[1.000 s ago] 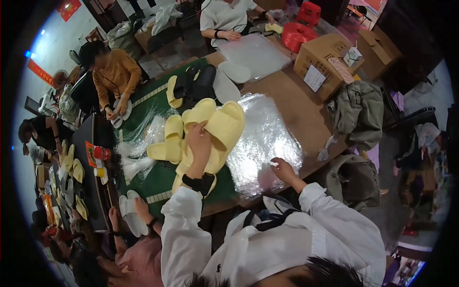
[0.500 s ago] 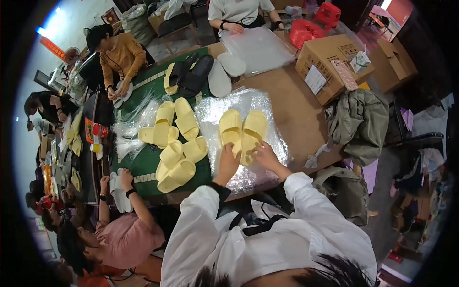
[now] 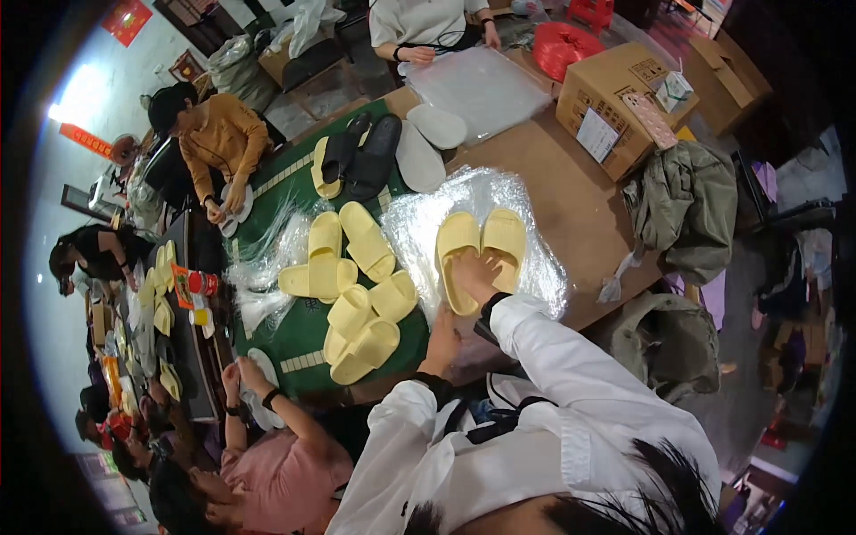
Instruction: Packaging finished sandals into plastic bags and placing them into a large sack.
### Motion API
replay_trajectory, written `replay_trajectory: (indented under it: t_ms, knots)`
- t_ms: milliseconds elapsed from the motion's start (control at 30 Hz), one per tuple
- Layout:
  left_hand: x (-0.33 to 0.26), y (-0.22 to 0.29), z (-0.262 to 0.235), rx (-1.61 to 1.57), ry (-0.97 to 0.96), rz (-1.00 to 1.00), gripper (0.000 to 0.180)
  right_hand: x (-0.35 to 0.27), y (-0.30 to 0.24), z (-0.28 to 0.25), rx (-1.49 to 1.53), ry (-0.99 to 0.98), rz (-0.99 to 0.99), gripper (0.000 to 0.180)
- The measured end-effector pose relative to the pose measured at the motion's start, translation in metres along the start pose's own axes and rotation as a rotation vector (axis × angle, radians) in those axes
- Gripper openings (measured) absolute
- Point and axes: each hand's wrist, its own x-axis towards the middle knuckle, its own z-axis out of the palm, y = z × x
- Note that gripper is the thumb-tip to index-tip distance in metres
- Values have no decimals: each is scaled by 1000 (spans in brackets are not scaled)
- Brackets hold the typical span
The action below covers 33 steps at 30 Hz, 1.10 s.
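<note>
Two yellow slide slippers lie side by side on a stack of shiny transparent plastic bags (image 3: 544, 259). My right hand (image 3: 475, 272) rests over the left slipper (image 3: 456, 234), its fingers spread toward the right slipper (image 3: 506, 234). Below the left slipper's heel, my left hand (image 3: 440, 343) is at the near edge of the bags with a finger stretched out. Its other fingers are partly hidden. To the left, several more yellow slippers (image 3: 364, 239) lie in crossed pairs on a green mat (image 3: 290, 337).
Black slippers (image 3: 373, 156) and light grey slippers (image 3: 419, 160) lie farther back. A cardboard box (image 3: 615, 102) stands at the right beside a grey-green cloth (image 3: 682, 201). Co-workers sit left and across, one handling flat plastic bags (image 3: 477, 89). Loose plastic wrap (image 3: 281, 254) covers part of the mat.
My right hand has shifted left onto the left slipper. My left hand has pulled back from that slipper toward the table's near edge. The view has shifted somewhat.
</note>
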Motion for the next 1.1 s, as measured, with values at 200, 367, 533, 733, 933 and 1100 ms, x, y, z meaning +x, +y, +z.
replay_trajectory:
  t_ms: [200,367,533,733,933,1100]
  knots:
    - [5,-8,-10,423,-278,196,51,4,-1,9,-90,72,-60,48]
    - [19,-1,-1,644,-180,327,48,28,29,-19,-123,-52,-259,40]
    - [25,-19,10,670,-110,253,55,-28,58,-128,398,-350,-342,33]
    - [44,18,-18,472,-176,321,63,-69,136,-218,-61,-999,-382,25]
    - [38,59,-27,613,-34,283,76,-95,142,-184,-96,-1147,-511,30]
    - [37,27,3,677,104,238,56,-91,145,-166,12,-1211,-514,35]
